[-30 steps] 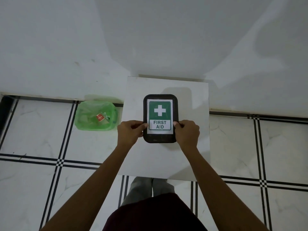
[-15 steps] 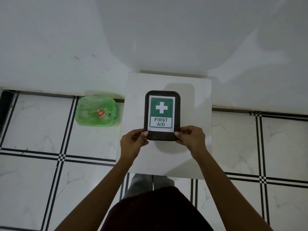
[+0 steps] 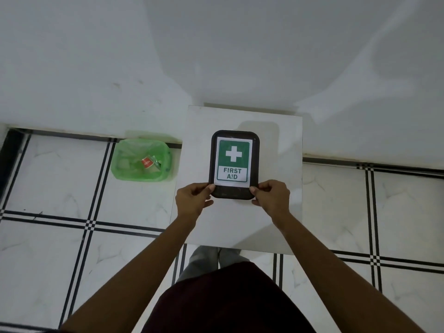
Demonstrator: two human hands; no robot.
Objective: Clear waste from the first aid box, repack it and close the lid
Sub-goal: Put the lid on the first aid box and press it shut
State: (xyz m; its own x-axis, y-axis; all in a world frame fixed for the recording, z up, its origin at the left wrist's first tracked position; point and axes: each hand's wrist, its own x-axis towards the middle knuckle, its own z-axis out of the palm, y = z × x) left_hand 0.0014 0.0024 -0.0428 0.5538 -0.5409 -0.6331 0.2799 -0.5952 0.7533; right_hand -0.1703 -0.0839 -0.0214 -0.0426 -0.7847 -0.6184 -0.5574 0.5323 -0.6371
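Note:
The first aid box [image 3: 235,135] is a dark, rounded rectangle with its lid on, bearing a green and white "FIRST AID" label. It lies on a small white table [image 3: 276,145]. My left hand [image 3: 193,200] pinches the box's near left corner, thumb on the lid. At the near right corner my right hand [image 3: 272,197] grips the same way. The box's contents are hidden under the lid.
A green bin [image 3: 141,161] lined with a green bag stands on the tiled floor left of the table; a red-labelled scrap and clear wrappers lie in it. A white wall rises just behind the table and bin. My feet show under the table's near edge.
Both hands slid from the box's sides down to its near corners, then stayed there. The box remains shut on the table.

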